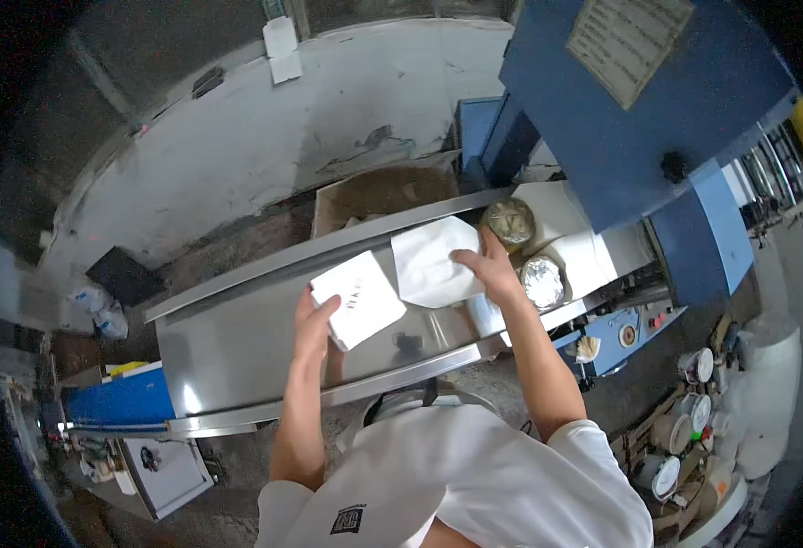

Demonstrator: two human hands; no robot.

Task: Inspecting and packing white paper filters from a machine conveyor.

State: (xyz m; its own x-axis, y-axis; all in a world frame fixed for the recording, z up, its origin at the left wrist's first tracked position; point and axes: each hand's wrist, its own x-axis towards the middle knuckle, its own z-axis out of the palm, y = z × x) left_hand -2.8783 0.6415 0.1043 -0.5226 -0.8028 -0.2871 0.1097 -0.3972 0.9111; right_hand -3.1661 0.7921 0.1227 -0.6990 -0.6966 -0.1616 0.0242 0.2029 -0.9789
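My left hand [312, 321] grips a stack of white square paper pieces [365, 297] with dark print on top, thumb over its near left edge. The stack is held above a shiny metal table [237, 333]. To its right, my right hand [491, 267] is closed on the right side of a plain white paper piece [433, 260] with cut corners. Whether that piece is a single sheet or several cannot be made out. Just beyond the right hand sit a round brownish metal piece [511, 224] and a round silver one [543, 281], beside more white paper [593, 260].
A blue machine [639, 119] rises at the right, with a control panel [628, 336] low on its near side. Behind the table lies an open cardboard box [388, 194]. White buckets [696, 365] crowd the lower right. A blue surface [118, 402] adjoins the table's left end.
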